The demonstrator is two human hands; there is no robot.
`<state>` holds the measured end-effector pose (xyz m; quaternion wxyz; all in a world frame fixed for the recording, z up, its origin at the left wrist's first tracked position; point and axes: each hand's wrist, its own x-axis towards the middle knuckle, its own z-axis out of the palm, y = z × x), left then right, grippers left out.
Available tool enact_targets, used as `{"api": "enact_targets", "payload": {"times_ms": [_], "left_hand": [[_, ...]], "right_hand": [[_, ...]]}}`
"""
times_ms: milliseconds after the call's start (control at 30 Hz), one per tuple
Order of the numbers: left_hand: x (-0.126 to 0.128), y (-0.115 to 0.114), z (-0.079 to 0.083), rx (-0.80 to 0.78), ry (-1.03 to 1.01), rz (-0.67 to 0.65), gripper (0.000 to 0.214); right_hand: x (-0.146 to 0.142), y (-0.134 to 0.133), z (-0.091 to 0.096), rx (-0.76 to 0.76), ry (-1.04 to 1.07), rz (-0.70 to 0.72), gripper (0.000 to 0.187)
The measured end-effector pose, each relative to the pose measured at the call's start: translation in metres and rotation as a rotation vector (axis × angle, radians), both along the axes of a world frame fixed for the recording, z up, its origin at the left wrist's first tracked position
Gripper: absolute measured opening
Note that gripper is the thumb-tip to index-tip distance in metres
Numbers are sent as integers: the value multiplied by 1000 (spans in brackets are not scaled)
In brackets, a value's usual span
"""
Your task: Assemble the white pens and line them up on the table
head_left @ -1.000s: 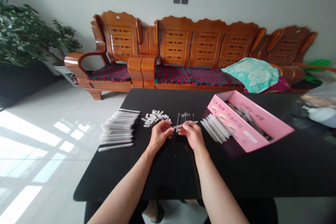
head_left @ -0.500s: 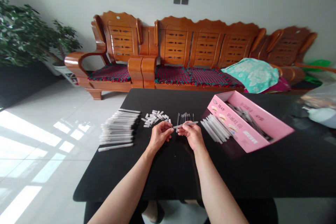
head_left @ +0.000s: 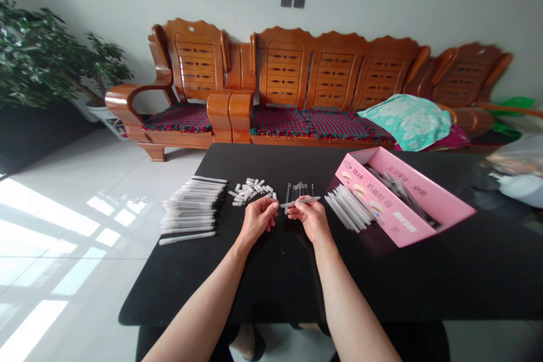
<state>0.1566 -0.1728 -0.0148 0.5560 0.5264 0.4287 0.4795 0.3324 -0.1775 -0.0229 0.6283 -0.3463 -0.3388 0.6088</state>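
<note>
My right hand (head_left: 312, 218) pinches a slim, pale pen (head_left: 306, 200), held nearly level above the black table. Close to the pen's left end, the thumb and fingertips of my left hand (head_left: 258, 218) are pressed together; what lies between them is too small to make out. Beyond my left hand is a loose heap of short white pen caps (head_left: 250, 189). Thin pen refills (head_left: 300, 188) lie side by side behind my right hand, partly hidden by it. White pen barrels (head_left: 348, 208) are spread to the right. A stack of capped pens (head_left: 193, 206) lies at the left.
On the right of the black table (head_left: 280, 277), a pink box (head_left: 384, 203) holds many dark-looking pieces. A plastic bag (head_left: 520, 164) and a white object (head_left: 521, 188) sit at the far right. Behind stands a wooden sofa (head_left: 282, 76) with a turquoise cloth (head_left: 409, 119).
Almost nothing differs. The fingertips of my left hand have shifted very slightly beside the pen's end; my right hand keeps the pen in the same place.
</note>
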Motion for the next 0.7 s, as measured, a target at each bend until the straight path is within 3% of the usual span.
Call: {"api": "enact_targets", "payload": {"times_ms": [267,400,567,700], "left_hand": [[1,0,1,9,9,-9,36],[0,-1,2,12,-28,5,46],[-1,0,0,12,87,-26,42],[-1,0,1,36,51,-15,35]], "right_hand": [[0,0,-1,2,-12,-9,24],[0,0,0,5,-9,-11,24],[0,0,-1,0,-4,-11,24],[1,0,-2,-1,-7,-5,24]]}}
